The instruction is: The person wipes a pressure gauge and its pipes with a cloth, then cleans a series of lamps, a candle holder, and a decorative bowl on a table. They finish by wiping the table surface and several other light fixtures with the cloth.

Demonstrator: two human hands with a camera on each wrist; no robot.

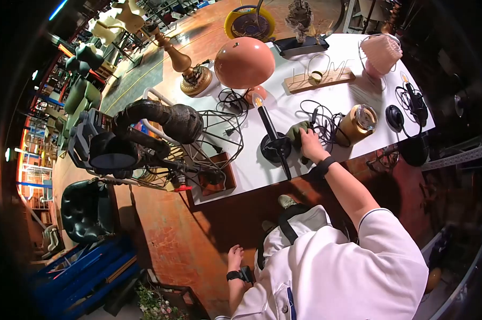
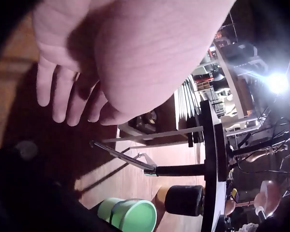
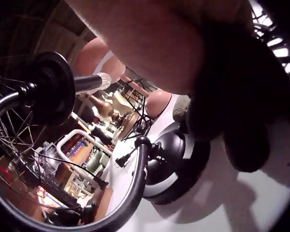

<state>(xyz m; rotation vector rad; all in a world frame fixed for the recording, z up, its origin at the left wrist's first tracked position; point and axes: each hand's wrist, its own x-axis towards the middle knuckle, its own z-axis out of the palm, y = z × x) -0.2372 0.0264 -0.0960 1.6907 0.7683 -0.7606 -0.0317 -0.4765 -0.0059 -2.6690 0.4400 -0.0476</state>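
Observation:
My right hand (image 1: 307, 142) lies on a bunched dark green cloth (image 1: 295, 132) on the white table (image 1: 283, 112), gripping it. Just left of it stands a black candle-style lamp (image 1: 275, 146) with a round base and a lit bulb. In the right wrist view the right hand (image 3: 164, 43) covers the cloth (image 3: 237, 111), which touches the lamp's base (image 3: 176, 159). My left hand (image 1: 234, 256) hangs at my side over the red-brown floor. Its fingers (image 2: 63, 96) are relaxed and hold nothing.
A tangle of black cords (image 1: 322, 120) and a gold cylinder lamp (image 1: 356, 124) lie right of the cloth. Behind are a salmon dome lamp (image 1: 244, 62), a HOME sign (image 1: 319, 77) and a pink shade (image 1: 380, 52). A wire-cage lamp (image 1: 219, 133) sits left. A green bucket (image 2: 130, 215) stands on the floor.

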